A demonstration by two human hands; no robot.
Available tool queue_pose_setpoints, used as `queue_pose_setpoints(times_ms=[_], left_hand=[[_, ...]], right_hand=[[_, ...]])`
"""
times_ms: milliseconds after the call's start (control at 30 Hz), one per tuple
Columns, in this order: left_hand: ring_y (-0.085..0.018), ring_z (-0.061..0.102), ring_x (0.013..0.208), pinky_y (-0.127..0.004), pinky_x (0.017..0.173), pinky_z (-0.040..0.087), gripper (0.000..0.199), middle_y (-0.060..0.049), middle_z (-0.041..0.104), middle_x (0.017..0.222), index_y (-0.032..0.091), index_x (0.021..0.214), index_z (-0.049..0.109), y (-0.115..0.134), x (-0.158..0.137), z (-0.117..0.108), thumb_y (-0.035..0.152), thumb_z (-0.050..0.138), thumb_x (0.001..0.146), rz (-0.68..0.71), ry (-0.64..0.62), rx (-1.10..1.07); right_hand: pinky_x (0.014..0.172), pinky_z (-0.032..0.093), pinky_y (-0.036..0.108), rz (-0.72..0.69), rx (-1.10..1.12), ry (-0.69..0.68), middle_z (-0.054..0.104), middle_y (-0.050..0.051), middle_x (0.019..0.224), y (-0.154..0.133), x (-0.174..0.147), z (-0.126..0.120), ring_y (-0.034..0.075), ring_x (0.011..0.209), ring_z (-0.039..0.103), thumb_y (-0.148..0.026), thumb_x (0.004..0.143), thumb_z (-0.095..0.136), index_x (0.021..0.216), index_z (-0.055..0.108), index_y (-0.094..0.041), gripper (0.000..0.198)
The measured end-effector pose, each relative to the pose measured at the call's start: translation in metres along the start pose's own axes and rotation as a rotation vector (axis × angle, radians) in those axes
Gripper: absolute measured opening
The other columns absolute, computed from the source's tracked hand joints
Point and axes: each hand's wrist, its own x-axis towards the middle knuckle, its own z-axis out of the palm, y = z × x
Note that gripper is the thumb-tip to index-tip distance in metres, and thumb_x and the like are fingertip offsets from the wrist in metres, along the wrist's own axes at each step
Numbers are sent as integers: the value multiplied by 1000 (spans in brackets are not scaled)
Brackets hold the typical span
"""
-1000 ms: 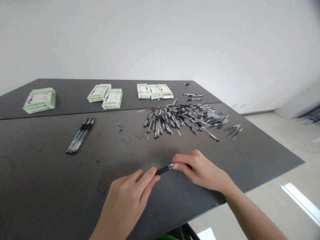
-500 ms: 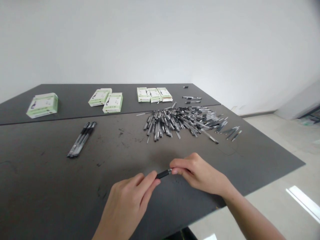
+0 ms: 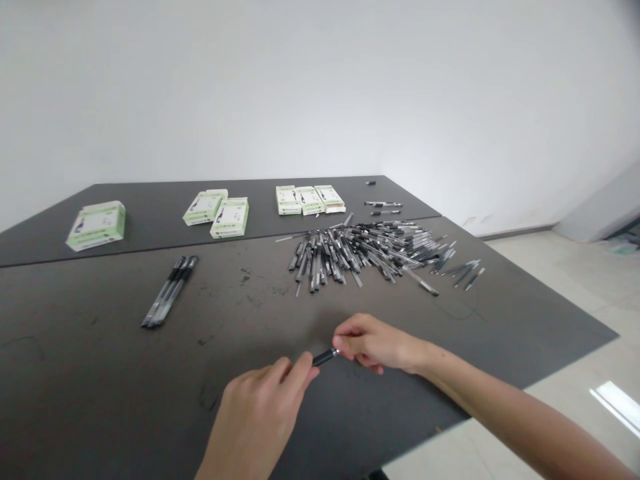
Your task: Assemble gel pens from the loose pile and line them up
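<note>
A black-gripped pen [image 3: 325, 357] is held between my two hands above the near part of the table. My left hand [image 3: 265, 400] is closed around its barrel, hiding most of the pen. The thumb and fingertips of my right hand [image 3: 367, 343] pinch the pen's silvery tip end. Beyond the hands lies a large heap of pen parts [image 3: 345, 250], with clear barrels and black grips. Off to the left, a few capped pens [image 3: 170, 293] lie side by side.
Green-and-white pen boxes stand farther back: one box [image 3: 97, 225] at left, a pair [image 3: 230, 218] at centre-left and three in a row [image 3: 310, 200]. Loose pens [image 3: 384, 204] lie at the back right. The table's right edge [image 3: 545, 373] drops to a pale floor.
The camera view has shifted slightly, so the table items sit lower. My right hand has turned and its lower fingers have spread a little; both hands still hold the pen.
</note>
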Motion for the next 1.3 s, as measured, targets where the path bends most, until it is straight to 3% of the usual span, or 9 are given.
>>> queue_pose_setpoints(times_ms=[67, 167, 233, 333, 433, 500, 767, 1067, 1300], left_hand=[[-12, 62, 45, -23, 44, 43, 27, 4, 65, 61, 22, 90, 62, -2, -1, -1, 30, 35, 93, -74, 42, -104], [-10, 68, 58, -17, 54, 48, 26, 3, 72, 74, 21, 91, 60, -7, -4, -6, 36, 39, 92, -216, 154, -228], [-10, 68, 61, -15, 55, 48, 26, 3, 72, 75, 21, 90, 60, -11, -6, -9, 37, 40, 92, -295, 202, -239], [-8, 68, 57, -12, 51, 46, 26, 5, 72, 69, 22, 88, 59, -15, -9, -14, 37, 39, 92, -352, 218, -243], [-8, 67, 56, -11, 51, 46, 27, 5, 71, 68, 22, 87, 59, -18, -13, -16, 37, 37, 92, -392, 240, -235], [-7, 67, 54, -11, 50, 46, 27, 6, 71, 67, 22, 86, 59, -19, -16, -17, 37, 37, 92, -415, 241, -231], [-6, 64, 50, -13, 48, 43, 19, 9, 68, 63, 24, 87, 57, -17, -19, -17, 34, 41, 91, -477, 231, -307], [-8, 64, 51, -15, 47, 43, 18, 8, 68, 64, 24, 87, 57, -16, -19, -16, 34, 42, 90, -470, 219, -325], [-8, 63, 48, -16, 46, 42, 17, 8, 66, 62, 24, 87, 56, -17, -21, -15, 34, 42, 90, -452, 221, -335]], right_hand=[[43, 31, 19, -93, -168, 185, 36, -6, 45, -8, -5, -7, 7, 39, 37, -46, 91, 31, 63, 45, -18, 43], [52, 32, 22, -258, -605, 678, 47, -1, 51, -25, -9, -24, 11, 49, 48, -44, 95, 22, 71, 55, -16, 49], [52, 30, 24, -281, -848, 803, 51, 0, 52, -36, 0, -37, 13, 49, 50, -38, 95, 26, 86, 59, -16, 40], [54, 33, 24, -281, -1169, 633, 63, 4, 62, -51, 31, -53, 18, 58, 60, -23, 92, 35, 112, 56, -20, 29], [63, 40, 25, -307, -1360, 392, 69, 9, 84, -61, 69, -59, 21, 81, 65, -11, 87, 40, 115, 57, -24, 36], [67, 42, 25, -314, -1395, 322, 69, 10, 89, -62, 88, -58, 21, 87, 65, -9, 86, 41, 110, 61, -23, 34], [71, 45, 29, -309, -1371, 312, 68, 17, 89, -48, 107, -58, 26, 90, 64, -14, 88, 41, 98, 65, -13, 26], [70, 40, 20, -408, -1169, 227, 69, 5, 84, -54, 111, -55, 14, 78, 63, -20, 84, 55, 100, 65, -17, 20], [70, 40, 22, -384, -1157, 215, 69, 6, 85, -49, 109, -55, 17, 81, 63, -21, 79, 61, 99, 66, -20, 21]])
